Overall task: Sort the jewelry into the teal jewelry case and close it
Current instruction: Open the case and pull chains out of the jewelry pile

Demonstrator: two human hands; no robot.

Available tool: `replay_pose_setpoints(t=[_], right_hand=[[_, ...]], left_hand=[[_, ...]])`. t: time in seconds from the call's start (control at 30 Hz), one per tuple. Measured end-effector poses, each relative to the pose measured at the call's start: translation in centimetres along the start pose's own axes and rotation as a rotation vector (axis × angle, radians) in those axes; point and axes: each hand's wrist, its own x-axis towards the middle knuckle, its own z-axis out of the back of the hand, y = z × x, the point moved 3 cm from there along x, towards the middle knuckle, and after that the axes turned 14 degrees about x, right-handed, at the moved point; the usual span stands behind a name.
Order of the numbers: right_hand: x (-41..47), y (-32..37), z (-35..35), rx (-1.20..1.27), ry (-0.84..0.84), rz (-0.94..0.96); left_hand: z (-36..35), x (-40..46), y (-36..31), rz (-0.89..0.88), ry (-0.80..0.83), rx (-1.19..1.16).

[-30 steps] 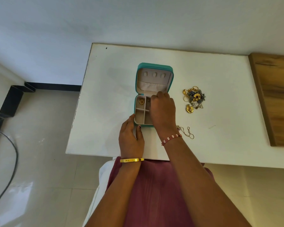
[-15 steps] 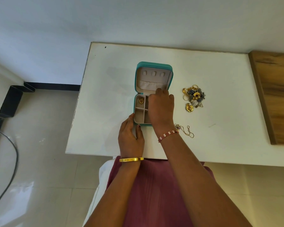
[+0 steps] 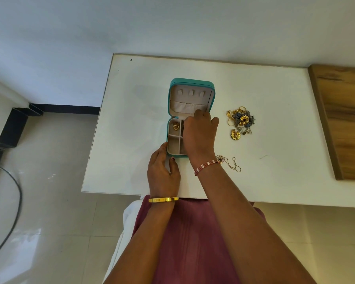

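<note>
From my feed, the teal jewelry case (image 3: 171, 95) sits open mid-table, lid propped back, tray toward the person. Progress: early, I'd judge. One heart pendant (image 3: 175, 126) lies in the far-left compartment; the near-left compartment looks bare. Most still waits outside: a jewelry pile (image 3: 240, 121) w/ rings & flower pieces to the right of the case, plus a thin chain (image 3: 232, 163) near the right wrist. Lid not yet closed.

Left hand (image 3: 162, 173) rests relaxed, fingers straight, at the case's near-left corner, steadying it. Right hand (image 3: 200, 133) hovers over the tray's right side, fingers curled down near the hinge; can't tell if it's pinching anything or empty. It hides the right compartments, so contents there unknown. Pile too tangled to count.
</note>
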Motion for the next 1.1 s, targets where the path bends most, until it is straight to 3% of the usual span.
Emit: replay_pose_setpoints(t=[0.2,0.37,0.47,0.57,0.7,0.87,1.1], right_hand=[[0.6,-2.0,-0.9,0.184,-0.081,0.048],[-1.3,-3.8,1.0,0.875,-0.247,-0.092],[-3.2,-5.3,2.4,1.365,-0.175,-0.311],[-4.9,-5.2,3.6,1.784,-0.030,-0.376],[-7.1,-4.7,5.5,1.880,0.078,-0.315],[-10.1,-5.0,7.6,1.943,0.085,-0.219],[-11.7,-9.2,8.5,1.969,-0.192,-0.256]], left_hand=[[-0.1,0.1,-0.2,-0.002,-0.014,-0.029],[0.2,-0.6,-0.9,-0.032,-0.035,-0.039],[0.7,-2.0,-1.7,-0.095,-0.067,-0.049],[1.1,-2.0,-1.9,-0.135,-0.122,-0.098],[1.0,-2.3,-3.5,-0.222,-0.079,-0.187],[-0.1,-3.7,-5.7,-0.360,0.086,-0.253],[-1.6,-5.1,-6.1,-0.299,0.377,-0.289]])
